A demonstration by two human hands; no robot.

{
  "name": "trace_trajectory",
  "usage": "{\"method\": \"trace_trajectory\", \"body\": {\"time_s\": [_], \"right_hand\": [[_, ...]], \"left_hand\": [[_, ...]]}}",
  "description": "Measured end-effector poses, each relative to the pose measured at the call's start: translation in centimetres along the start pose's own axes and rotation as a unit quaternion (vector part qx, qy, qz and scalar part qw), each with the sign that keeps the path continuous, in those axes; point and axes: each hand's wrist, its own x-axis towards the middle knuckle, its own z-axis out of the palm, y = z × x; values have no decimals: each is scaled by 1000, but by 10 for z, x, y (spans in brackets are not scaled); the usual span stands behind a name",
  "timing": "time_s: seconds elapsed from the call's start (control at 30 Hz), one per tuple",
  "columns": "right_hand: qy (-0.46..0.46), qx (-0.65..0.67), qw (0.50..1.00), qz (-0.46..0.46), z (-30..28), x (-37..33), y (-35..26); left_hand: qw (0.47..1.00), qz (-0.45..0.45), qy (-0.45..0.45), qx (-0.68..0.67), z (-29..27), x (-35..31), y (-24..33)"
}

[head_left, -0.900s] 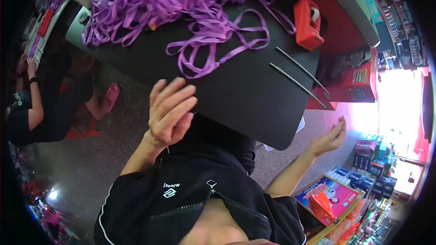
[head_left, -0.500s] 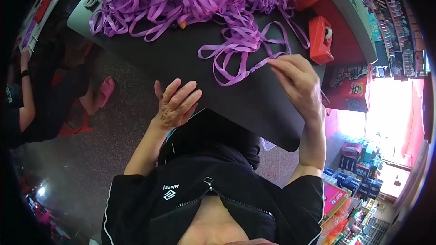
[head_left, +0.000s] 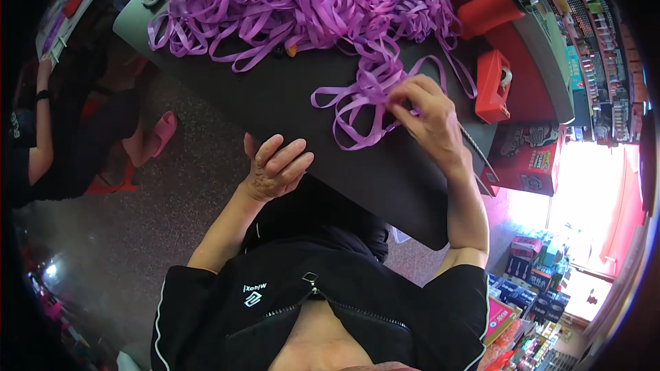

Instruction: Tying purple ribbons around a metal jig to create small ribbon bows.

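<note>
A big tangled heap of flat purple lanyards (head_left: 275, 0) covers the far part of the dark table (head_left: 289, 106). From its near side a looser bunch of lanyard loops (head_left: 361, 113) spills toward me. My right hand (head_left: 433, 120) is at the right edge of that bunch, thumb and fingers pinched together on a purple lanyard; the fingertips partly cover the strap. Over the table's near edge hovers my left hand (head_left: 278, 168), palm turned inward and fingers loosely bent and apart, with nothing in it.
A red tape dispenser (head_left: 491, 86) and a red cylinder (head_left: 491, 10) stand on the right. Beyond the table's right side is a red box (head_left: 529, 158). At far left a person (head_left: 41, 130) sits by another table. Stocked shelves (head_left: 605, 48) line the right.
My right hand has moved left and inward, from a single strap end to the looser bunch. My left hand stays open, nearly in place. The view has shifted slightly.
</note>
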Motion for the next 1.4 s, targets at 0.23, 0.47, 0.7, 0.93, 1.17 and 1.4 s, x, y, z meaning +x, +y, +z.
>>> {"method": "trace_trajectory", "body": {"time_s": [0.23, 0.47, 0.7, 0.93, 1.17, 1.4], "right_hand": [[0, 201, 973, 114, -33, -1, -3], [33, 61, 995, -71, -12, 57, 1], [3, 0, 1000, -16, 8, 77, 13], [159, 445, 880, 52, -77, 73, -2], [106, 565, 813, -96, -174, 43, -17], [293, 101, 950, -49, -226, 21, -29]], "left_hand": [[999, -30, 40, -12, 9, 1, 8], [997, -33, 70, 3, 13, 5, 10], [999, -33, 30, 2, -2, 11, 12], [999, -34, 21, 3, -4, 12, 13], [1000, -31, 4, 1, -13, 20, 19], [989, -128, -64, -37, -56, 54, 40]]}}
